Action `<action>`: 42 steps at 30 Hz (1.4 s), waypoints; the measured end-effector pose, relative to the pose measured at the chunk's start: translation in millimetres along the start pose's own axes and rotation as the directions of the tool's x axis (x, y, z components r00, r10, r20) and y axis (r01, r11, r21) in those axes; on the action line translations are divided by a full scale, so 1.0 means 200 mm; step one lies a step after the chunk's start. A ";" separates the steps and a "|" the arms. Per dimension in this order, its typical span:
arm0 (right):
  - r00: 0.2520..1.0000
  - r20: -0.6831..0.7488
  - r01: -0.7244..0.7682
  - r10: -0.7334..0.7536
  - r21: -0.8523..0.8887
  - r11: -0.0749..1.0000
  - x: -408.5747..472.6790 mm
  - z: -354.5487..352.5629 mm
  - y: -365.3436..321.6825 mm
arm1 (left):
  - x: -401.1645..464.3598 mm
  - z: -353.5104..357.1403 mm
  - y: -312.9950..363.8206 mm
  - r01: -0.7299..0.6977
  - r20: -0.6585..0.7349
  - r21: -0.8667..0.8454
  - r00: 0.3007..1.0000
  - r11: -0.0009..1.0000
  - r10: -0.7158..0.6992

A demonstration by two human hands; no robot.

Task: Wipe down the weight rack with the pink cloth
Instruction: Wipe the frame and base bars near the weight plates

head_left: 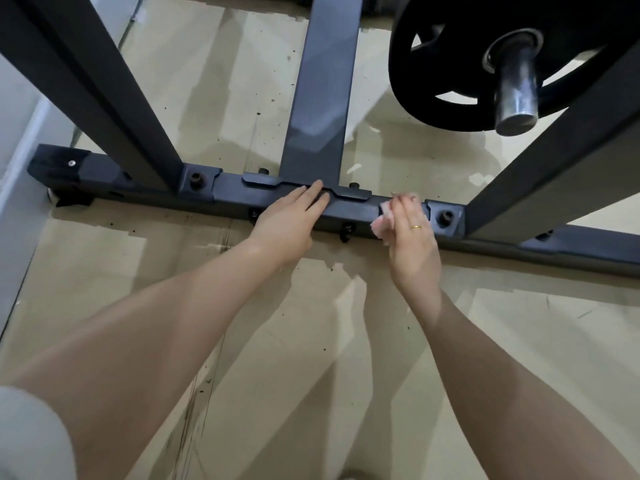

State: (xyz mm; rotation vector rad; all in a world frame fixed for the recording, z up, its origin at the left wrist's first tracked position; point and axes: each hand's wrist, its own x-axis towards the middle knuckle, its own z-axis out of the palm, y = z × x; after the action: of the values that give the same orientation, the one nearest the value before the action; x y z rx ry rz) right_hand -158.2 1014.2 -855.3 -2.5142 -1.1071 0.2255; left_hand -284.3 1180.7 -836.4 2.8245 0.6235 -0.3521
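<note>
Head view: we see the right hand [412, 233] with its grip closed around the pink cloth [383, 224], fingers curled over it, pressing the cloth onto the top of the weight rack's base bar [349, 211]. A gold ring [416, 226] sits on one finger. The cloth is bunched, mostly hidden under the hand, with bits showing at the left edge of the fingers, on the bar just left of a bolted corner bracket [445, 216].

The left hand [292, 218] has a wide, flat grip, holding nothing; straight fingers rest on the same bar at the foot of the centre upright [322, 98], fingertips touching the flat joint plate [304, 183]. The two hands are near each other, not touching.

Outward: a left upright [114, 98] and a right upright [554, 161] rise from the bar. A black weight plate [446, 64] hangs on a metal peg [516, 95] at upper right. The rack stands on a beige floor [207, 98] with dark specks and scuff marks. A pale wall [17, 133] runs down the left edge. We see a light sleeve [31, 438] at lower left.
</note>
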 end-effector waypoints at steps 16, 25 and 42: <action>0.996 0.013 -0.082 0.087 -0.221 0.972 0.03 0.04 -0.02 | 0.06 0.00 0.06 0.119 -0.200 -0.073 0.971 0.990 -0.132; 0.994 0.099 0.060 -0.039 -0.219 0.974 0.02 -0.01 0.06 | -0.01 -0.01 0.09 0.151 0.031 -0.031 0.988 0.988 -0.150; 0.975 0.220 0.019 0.021 -0.180 0.984 -0.02 -0.07 0.05 | -0.28 -0.25 0.20 0.039 0.110 -0.072 0.993 0.997 -0.031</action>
State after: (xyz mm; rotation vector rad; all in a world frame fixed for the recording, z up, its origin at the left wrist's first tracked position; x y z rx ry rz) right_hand -149.9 1002.1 -845.8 -2.7008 -1.2624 0.4322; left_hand -307.5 1137.5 -767.4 2.7057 0.6504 -0.4750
